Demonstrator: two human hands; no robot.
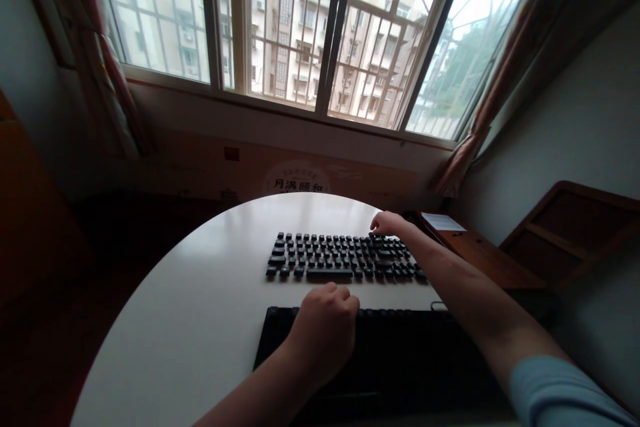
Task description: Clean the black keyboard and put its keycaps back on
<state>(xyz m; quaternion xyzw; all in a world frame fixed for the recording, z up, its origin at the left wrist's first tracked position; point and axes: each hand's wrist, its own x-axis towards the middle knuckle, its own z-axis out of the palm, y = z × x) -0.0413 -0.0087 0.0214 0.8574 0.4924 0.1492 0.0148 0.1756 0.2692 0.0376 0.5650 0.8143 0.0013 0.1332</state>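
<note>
Black keycaps [325, 256] lie loose in keyboard-like rows on the white table. At the far row, my right hand [388, 223] reaches down with its fingers pinched on a keycap [372, 234]. Closer to me is a black keyboard [400, 347], very dark, with some raised keys or switches along its far edge. Over its left part my left hand [327, 323] is closed, knuckles up; its fingertips and whatever they may hold are hidden. My right forearm passes over the keyboard's right side.
The round white table [165, 320] curves away at the left. A cable [438, 305] shows by the keyboard's far edge. Beyond the right forearm stand a brown wooden table [480, 257] with a paper [443, 222] and a wooden chair [565, 233]. A cardboard box [390, 173] sits under the window.
</note>
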